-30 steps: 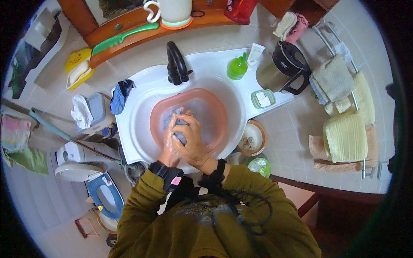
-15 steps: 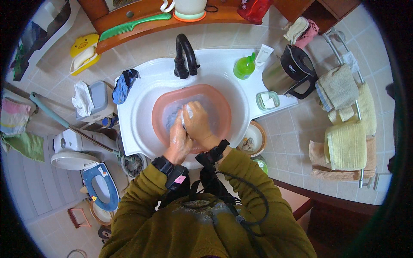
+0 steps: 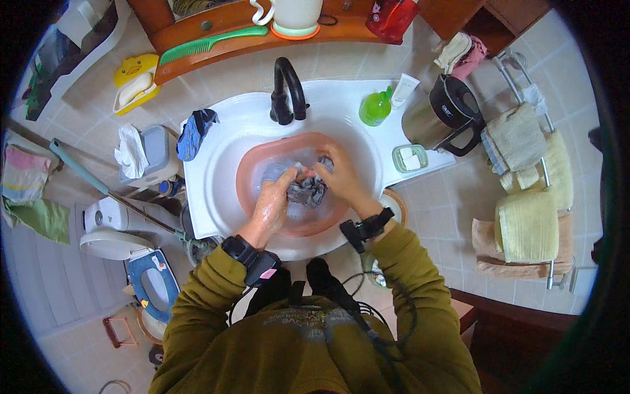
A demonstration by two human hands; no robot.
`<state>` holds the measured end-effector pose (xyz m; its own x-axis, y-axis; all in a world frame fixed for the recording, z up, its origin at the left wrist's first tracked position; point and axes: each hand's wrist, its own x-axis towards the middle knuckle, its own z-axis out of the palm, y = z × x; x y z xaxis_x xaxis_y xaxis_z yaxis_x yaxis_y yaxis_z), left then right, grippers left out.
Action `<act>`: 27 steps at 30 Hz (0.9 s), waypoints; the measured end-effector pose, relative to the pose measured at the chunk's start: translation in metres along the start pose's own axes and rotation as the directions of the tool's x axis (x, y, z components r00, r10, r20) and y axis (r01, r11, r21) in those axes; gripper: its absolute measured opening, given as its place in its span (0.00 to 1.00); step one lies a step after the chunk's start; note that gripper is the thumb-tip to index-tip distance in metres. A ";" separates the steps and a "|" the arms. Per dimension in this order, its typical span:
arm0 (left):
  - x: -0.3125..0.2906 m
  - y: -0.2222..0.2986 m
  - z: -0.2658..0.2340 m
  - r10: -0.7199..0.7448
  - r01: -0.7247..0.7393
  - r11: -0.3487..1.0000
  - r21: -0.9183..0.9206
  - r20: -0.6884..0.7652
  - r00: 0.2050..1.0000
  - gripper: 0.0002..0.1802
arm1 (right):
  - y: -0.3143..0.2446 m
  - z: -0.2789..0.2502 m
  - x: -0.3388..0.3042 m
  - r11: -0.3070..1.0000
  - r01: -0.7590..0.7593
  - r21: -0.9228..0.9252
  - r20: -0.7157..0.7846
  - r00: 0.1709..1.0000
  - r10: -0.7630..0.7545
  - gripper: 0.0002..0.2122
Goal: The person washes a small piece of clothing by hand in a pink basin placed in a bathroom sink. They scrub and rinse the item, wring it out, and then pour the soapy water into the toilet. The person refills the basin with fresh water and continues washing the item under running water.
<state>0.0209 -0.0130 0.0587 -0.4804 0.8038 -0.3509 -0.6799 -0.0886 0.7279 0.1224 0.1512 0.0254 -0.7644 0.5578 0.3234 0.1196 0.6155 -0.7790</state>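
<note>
A wet grey cloth (image 3: 307,192) is bunched up in soapy water inside a pink basin (image 3: 244,180), which sits in the white sink (image 3: 218,197). My left hand (image 3: 272,197) pinches the cloth's left side, its skin wet with suds. On the cloth's right side, the fingers of my right hand (image 3: 340,174) are closed around a raised fold. The two hands are apart, with the cloth between them. Some fingertips are hidden by the fabric and the hands themselves.
A black faucet (image 3: 282,92) rises behind the basin. To the right stand a green pump bottle (image 3: 375,108), a white tube (image 3: 404,89), a soap dish (image 3: 409,158) and a kettle (image 3: 433,118). A blue cloth (image 3: 196,134) lies on the sink's left edge.
My hands were pressed together over the basin's middle. They have moved apart, left hand lower and right hand to the right, and the grey cloth now shows between them.
</note>
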 end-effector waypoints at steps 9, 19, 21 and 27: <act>0.012 0.020 0.015 -0.077 -0.124 0.792 0.598 0.299 0.951 0.08 | -0.031 -0.040 0.035 0.975 0.162 0.150 0.516 0.828 -0.217 0.34; 0.018 0.036 -0.002 -0.251 -0.088 0.631 0.771 0.309 0.917 0.14 | -0.020 -0.041 0.038 0.970 -0.241 0.041 0.582 0.795 0.173 0.21; 0.020 0.034 -0.007 -0.175 -0.108 0.659 0.744 0.292 0.940 0.16 | -0.020 -0.046 0.038 0.992 -0.099 0.074 0.477 0.877 0.052 0.21; 0.020 0.036 -0.018 -0.010 -0.231 0.599 0.766 0.296 0.955 0.17 | -0.019 -0.063 0.040 0.943 0.203 -0.264 0.388 0.917 -0.088 0.16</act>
<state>-0.0229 -0.0105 0.0672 -0.2880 0.9427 -0.1682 0.1282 0.2120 0.9688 0.1296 0.1965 0.0867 -0.9576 0.2414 0.1572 0.1253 0.8404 -0.5272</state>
